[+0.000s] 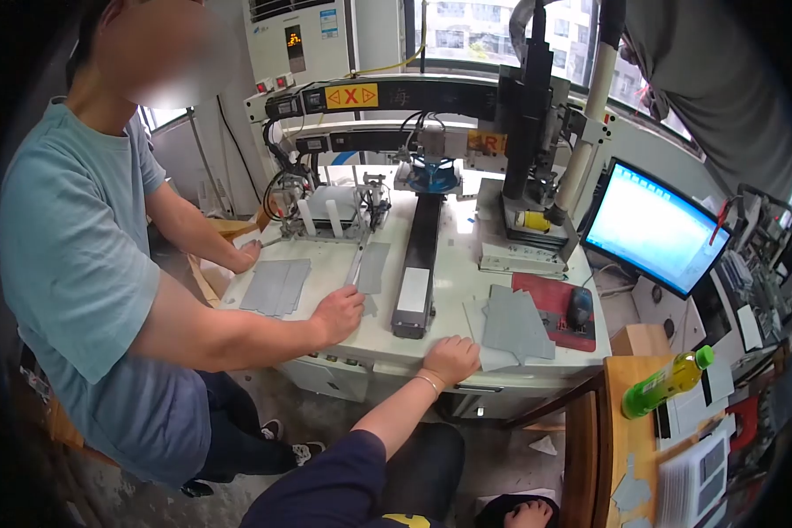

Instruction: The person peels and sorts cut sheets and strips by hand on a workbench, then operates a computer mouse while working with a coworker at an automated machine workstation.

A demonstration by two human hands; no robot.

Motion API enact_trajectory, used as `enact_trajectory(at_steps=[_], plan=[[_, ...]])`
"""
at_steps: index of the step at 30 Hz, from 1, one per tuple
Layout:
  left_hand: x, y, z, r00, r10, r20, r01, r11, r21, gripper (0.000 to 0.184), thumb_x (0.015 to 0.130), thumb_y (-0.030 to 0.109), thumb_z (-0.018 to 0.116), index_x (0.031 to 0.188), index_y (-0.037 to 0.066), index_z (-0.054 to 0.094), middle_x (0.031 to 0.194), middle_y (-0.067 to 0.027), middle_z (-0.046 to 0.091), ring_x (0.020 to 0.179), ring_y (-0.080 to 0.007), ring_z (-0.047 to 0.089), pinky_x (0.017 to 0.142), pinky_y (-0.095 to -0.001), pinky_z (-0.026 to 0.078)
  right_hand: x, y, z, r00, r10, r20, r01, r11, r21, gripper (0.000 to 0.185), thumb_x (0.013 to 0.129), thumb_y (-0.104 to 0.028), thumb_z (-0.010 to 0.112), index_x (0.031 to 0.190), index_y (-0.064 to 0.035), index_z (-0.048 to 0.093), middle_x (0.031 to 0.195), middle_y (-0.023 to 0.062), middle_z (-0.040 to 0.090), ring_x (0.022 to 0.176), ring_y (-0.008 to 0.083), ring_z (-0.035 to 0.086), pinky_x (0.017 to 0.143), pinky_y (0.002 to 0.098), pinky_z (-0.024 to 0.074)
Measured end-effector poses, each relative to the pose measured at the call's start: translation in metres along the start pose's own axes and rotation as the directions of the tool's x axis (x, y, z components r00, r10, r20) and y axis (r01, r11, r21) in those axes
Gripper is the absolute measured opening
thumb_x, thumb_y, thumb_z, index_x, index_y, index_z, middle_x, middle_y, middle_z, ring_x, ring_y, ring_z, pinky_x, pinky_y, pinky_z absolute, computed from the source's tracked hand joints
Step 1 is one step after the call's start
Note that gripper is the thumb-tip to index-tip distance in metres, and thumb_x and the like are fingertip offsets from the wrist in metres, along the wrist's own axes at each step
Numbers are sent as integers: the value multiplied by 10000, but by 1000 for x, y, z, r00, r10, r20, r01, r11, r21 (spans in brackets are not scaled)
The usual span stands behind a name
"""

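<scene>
My left hand (451,359), with a thin bracelet at the wrist, rests on the front edge of the white machine table (387,341). Its fingers are curled together, and nothing shows in them. Just right of it lie overlapping grey sheets (515,324). Straight ahead is a dark rail with a pale flat piece (413,290) on its near end. Low in the view, my right hand (530,514) lies on dark cloth, fingers spread and partly cut off by the frame edge.
A co-worker in a light blue shirt (88,229) stands left, one hand (339,315) near a grey strip (373,267). More grey sheets (277,286) lie there. A mouse (580,306), monitor (656,227), gantry (396,97) and green bottle (669,383) stand around.
</scene>
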State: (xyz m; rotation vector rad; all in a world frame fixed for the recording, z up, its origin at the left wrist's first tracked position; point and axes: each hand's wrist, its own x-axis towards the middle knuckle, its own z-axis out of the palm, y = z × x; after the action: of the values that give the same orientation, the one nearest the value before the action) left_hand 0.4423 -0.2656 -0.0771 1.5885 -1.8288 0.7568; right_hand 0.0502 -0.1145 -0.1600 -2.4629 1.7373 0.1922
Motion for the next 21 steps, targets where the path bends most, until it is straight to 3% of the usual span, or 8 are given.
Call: enact_trajectory(at_steps=[21], plan=[[1,0,2,1000,-2,12,2,1000,20,131,709,209,592,651,140,497,637,-21,483,606,-196,532,545,-327,429,-3,1,3,999,5,-35,-5,1000,12,295,754,-316,594,930,-101,693,1063,90,637,1107,306,488,976,495,327]])
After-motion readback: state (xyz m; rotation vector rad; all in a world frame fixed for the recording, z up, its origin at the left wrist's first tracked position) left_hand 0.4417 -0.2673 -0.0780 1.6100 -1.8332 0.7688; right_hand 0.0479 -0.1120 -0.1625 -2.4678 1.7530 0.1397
